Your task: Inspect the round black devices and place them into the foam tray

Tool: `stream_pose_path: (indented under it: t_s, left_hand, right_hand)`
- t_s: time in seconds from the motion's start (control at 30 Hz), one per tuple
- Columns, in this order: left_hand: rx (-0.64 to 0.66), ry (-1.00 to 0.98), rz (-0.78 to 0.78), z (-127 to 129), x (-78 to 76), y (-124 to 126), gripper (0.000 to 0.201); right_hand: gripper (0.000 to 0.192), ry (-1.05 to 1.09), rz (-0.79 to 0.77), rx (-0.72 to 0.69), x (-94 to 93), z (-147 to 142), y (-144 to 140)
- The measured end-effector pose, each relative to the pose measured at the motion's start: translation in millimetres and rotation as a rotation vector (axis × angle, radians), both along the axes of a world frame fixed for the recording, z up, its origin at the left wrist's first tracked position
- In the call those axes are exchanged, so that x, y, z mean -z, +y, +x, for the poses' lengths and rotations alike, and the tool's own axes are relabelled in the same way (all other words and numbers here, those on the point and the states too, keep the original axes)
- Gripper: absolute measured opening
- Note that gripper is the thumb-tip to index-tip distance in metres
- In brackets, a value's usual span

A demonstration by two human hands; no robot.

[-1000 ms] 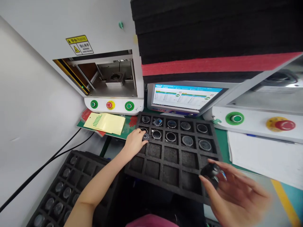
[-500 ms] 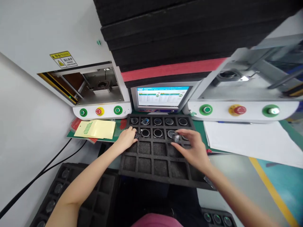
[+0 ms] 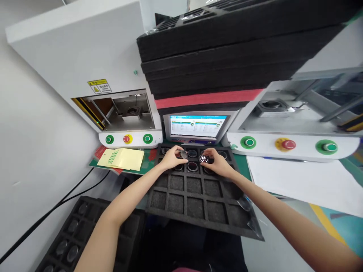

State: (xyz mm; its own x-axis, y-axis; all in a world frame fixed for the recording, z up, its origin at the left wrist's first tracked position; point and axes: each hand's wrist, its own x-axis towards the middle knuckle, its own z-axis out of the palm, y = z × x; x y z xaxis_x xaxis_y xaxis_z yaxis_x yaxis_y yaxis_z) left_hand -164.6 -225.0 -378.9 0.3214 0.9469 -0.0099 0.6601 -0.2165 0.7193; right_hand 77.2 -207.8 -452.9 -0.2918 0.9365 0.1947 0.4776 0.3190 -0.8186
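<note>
A black foam tray (image 3: pixel 181 189) of square pockets lies in front of me, with round dark watch-like discs (image 3: pixel 192 166) in its upper two rows. Over the back rows, my left hand (image 3: pixel 172 158) pinches a round grey disc (image 3: pixel 184 154), tilted between thumb and fingers. My right hand (image 3: pixel 217 163) grips a round watch face (image 3: pixel 203 159) by its edge; white marks glow on its dark display. Fingers partly cover the discs beneath. Pockets in the two nearer rows hold nothing visible, and clear film (image 3: pixel 244 204) lies at the tray's right side.
A monitor (image 3: pixel 195 126) stands behind the tray, below stacked black foam trays (image 3: pixel 215 64). Button-fronted machines stand left (image 3: pixel 127 139) and right (image 3: pixel 289 145). Yellow card (image 3: pixel 121 158) lies left, white paper (image 3: pixel 300 181) right. Another foam tray (image 3: pixel 113 230) with discs sits lower left.
My left hand has moved right from the tray's left edge and now lifts a disc. My right hand has shifted slightly back, now with a lit watch face. The view has tilted up.
</note>
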Motion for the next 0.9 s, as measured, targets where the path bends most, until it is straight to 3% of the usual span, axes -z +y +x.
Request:
stream_pose_path:
  t_s: [0.17,0.3,0.4,0.47,0.6,0.67,0.77,0.9]
  left_hand:
    - [-0.073,0.014,0.093,3,24.9,10,0.042]
    - [-0.065,0.098,0.144,-10,21.9,4,0.047]
    - [-0.114,0.155,0.196,-37,2.8,13,0.039]
    - [-0.247,0.211,0.225,-69,-16.6,33,0.023]
    - [-0.593,0.339,0.237,-150,-59.5,96,0.026]
    - [-0.697,0.398,0.212,-184,-78.4,130,0.028]
    - [-0.730,0.473,0.141,-211,-98.6,172,0.032]
    - [-0.610,0.516,0.103,-215,-108.8,199,0.036]
  right_hand:
    - [0.032,0.032,-0.025,0.049,11.8,4,-2]
    - [0.032,0.076,-0.039,0.078,17.6,5,-7]
    - [0.032,0.098,-0.045,0.074,18.0,6,-8]
    - [0.031,0.103,-0.049,0.057,16.6,6,-7]
    - [0.030,0.123,-0.056,0.042,16.0,5,-3]
    - [0.030,0.144,-0.059,0.055,16.9,3,-2]
    - [0.030,0.171,-0.067,0.084,17.0,0,-1]
    - [0.029,0.180,-0.079,0.129,14.2,-5,2]
